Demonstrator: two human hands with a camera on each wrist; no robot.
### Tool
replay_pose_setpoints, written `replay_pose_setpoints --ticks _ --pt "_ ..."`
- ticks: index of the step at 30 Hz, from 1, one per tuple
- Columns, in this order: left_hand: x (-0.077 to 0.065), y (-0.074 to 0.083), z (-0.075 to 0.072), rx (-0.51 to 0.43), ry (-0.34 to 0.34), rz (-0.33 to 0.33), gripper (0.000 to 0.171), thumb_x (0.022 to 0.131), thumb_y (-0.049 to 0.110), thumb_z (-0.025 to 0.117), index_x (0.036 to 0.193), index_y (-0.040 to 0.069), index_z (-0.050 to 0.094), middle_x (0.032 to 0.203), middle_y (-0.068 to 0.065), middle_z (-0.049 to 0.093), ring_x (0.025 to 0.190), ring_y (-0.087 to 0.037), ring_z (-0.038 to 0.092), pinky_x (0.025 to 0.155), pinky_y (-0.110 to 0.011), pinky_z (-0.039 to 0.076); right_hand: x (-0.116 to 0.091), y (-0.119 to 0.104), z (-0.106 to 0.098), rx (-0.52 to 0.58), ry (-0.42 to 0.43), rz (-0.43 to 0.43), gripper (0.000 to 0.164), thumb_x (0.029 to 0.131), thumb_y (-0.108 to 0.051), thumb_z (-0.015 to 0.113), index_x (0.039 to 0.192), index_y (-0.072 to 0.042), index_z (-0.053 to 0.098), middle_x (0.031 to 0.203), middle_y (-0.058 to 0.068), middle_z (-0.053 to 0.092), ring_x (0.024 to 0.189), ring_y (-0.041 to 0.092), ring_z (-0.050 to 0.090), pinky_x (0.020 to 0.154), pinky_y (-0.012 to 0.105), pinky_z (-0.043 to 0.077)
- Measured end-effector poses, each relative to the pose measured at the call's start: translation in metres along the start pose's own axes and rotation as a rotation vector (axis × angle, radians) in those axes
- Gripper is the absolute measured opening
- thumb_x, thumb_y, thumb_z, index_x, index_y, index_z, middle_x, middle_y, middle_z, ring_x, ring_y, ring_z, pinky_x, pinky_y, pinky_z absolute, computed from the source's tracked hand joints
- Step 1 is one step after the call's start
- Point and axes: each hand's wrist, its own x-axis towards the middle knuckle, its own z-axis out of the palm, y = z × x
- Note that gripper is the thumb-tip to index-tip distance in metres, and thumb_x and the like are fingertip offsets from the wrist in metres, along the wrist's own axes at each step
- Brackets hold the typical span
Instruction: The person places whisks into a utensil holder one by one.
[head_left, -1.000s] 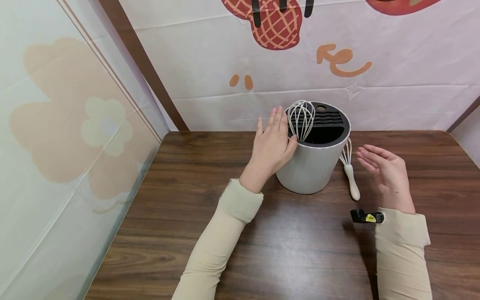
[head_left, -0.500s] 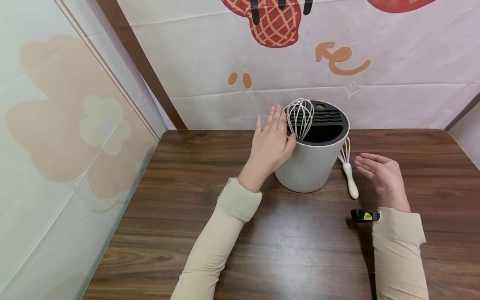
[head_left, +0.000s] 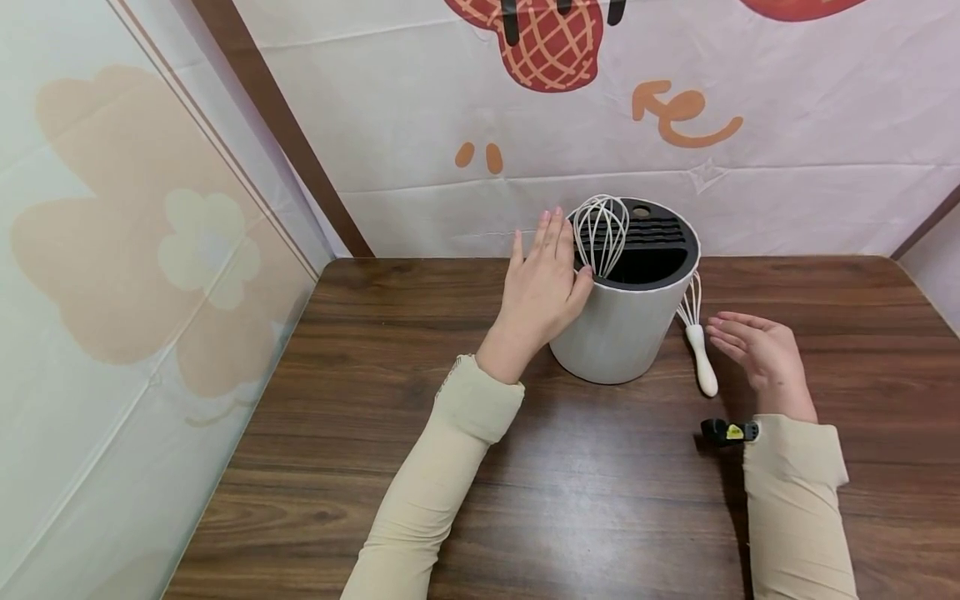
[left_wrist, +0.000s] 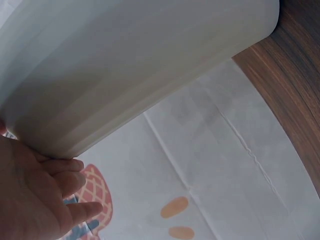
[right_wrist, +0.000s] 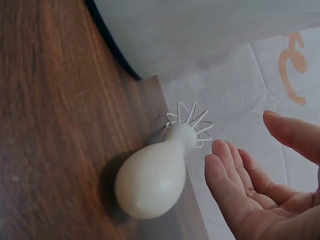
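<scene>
A white utensil holder point(head_left: 611, 333) with a black slotted top stands near the back of the table. One whisk point(head_left: 602, 235) stands in it, wire loops up, its handle hidden inside. My left hand point(head_left: 542, 287) lies along the holder's left rim with fingers straight; in the left wrist view the fingertips point(left_wrist: 75, 165) are right at the rim. A second white whisk point(head_left: 702, 362) lies on the table to the right of the holder, handle toward me. Beside that handle is my right hand point(head_left: 761, 354), fingers relaxed, apart from the whisk and holding nothing.
The brown wooden table point(head_left: 360, 433) reaches back to a white printed cloth point(head_left: 405, 125). Another cloth with a flower print point(head_left: 213, 242) hangs on the left. A black wrist strap mount point(head_left: 727, 432) sticks out from the right sleeve.
My right hand has shifted slightly toward me and to the left, closer to the lying whisk's handle. My left hand, the holder and both whisks stay where they were.
</scene>
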Motion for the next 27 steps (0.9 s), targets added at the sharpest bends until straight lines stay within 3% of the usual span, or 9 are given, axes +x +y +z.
replay_pose_setpoints --ticks 16,27 --pt "0.000 0.000 0.001 0.000 0.001 -0.003 0.062 0.099 0.036 0.031 0.148 0.000 0.023 0.157 -0.010 0.014 0.144 -0.020 0.005 0.113 -0.049 0.006 0.002 0.006 0.000 -0.245 0.040 -0.022 0.027 0.088 0.004 0.058 0.072 -0.016 0.067 0.073 -0.005 0.069 0.071 0.002 0.066 0.066 0.016 0.052" --pt "0.000 0.000 0.001 -0.001 0.015 0.001 0.062 0.098 0.036 0.031 0.148 0.000 0.024 0.156 -0.010 0.016 0.144 -0.020 0.007 0.113 -0.050 0.007 0.005 0.012 -0.002 -0.347 0.052 -0.034 0.025 0.087 0.002 0.060 0.072 -0.017 0.066 0.072 -0.008 0.067 0.068 0.000 0.065 0.064 0.016 0.052"
